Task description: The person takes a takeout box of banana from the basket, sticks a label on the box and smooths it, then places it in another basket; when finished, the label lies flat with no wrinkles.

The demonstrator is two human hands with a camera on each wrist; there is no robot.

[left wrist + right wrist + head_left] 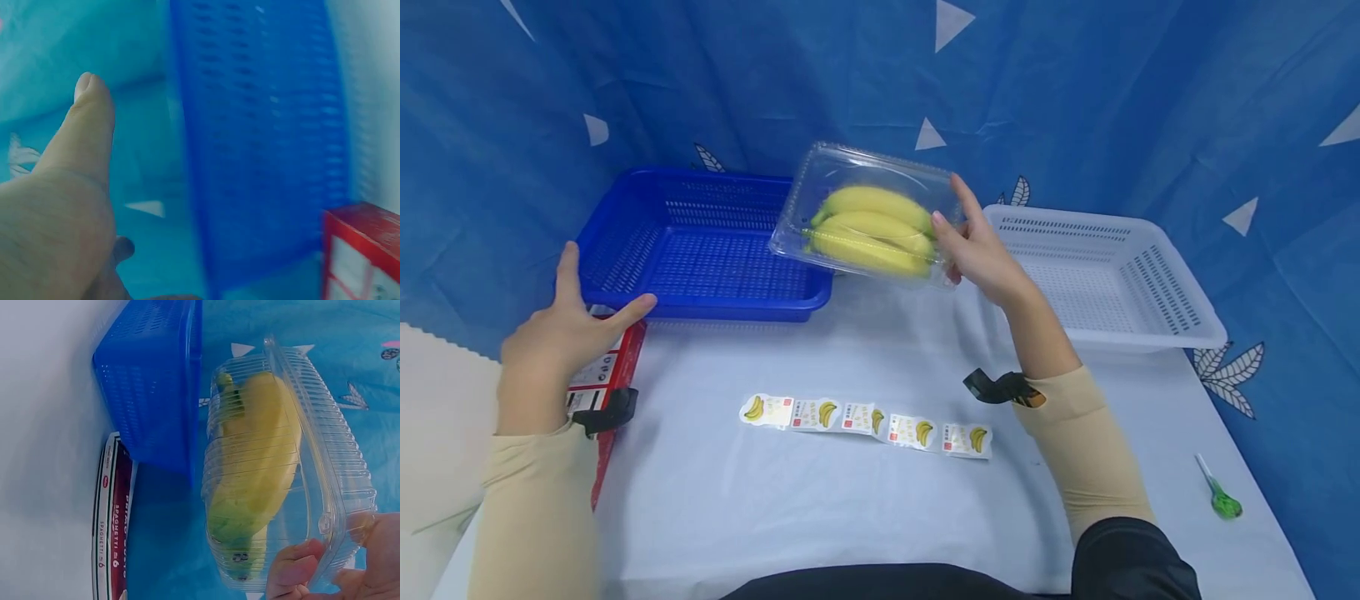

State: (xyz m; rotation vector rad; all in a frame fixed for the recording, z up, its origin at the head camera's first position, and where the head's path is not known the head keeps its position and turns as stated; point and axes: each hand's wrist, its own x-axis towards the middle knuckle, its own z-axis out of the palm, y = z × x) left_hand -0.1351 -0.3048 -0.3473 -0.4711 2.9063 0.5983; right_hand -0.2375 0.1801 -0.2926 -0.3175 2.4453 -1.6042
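While the right hand (977,250) pinches the clear container (880,169) of bananas (868,229) by its right end above the counter (850,350), the container's long axis runs leftward from those fingers, its far end overlapping the blue basket (715,258) in the head view. Beside the basket's near-left corner, the left hand (561,333) spreads its fingers wide, gripping nothing; whether it touches the rim, I cannot tell.

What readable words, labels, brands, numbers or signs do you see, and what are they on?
"SPAGHETTI", with "6": twice along the side of the red spaghetti box.
Its larger lettering: too blurred to read fully.
Its oval logo: too small.
Banana stickers: print too small.
Clear clamshell: no readable text.
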